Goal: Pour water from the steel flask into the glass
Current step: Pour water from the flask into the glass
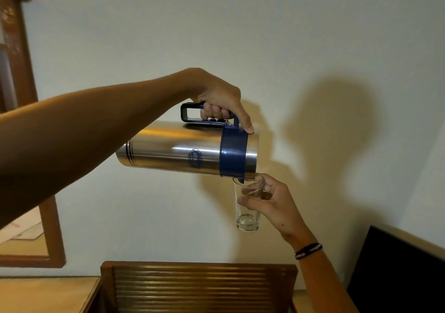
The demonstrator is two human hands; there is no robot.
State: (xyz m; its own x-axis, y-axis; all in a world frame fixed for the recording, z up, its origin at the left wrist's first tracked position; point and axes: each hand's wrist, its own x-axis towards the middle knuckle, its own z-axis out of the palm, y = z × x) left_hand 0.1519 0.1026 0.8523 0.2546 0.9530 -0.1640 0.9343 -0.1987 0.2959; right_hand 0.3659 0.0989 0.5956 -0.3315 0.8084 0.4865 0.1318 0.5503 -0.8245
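Left grip (220,106) atop tipped flask (173,151)

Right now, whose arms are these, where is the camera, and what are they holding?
These are one person's two bare arms, with no machine. The single picture comes from a camera worn on the person's head, so you see what they see. The left hand grips the blue handle of a steel flask, tipped on its side. The right hand holds a clear glass in the air under the flask's spout. A little water sits at the bottom of the glass. Below is a wooden slatted piece of furniture.
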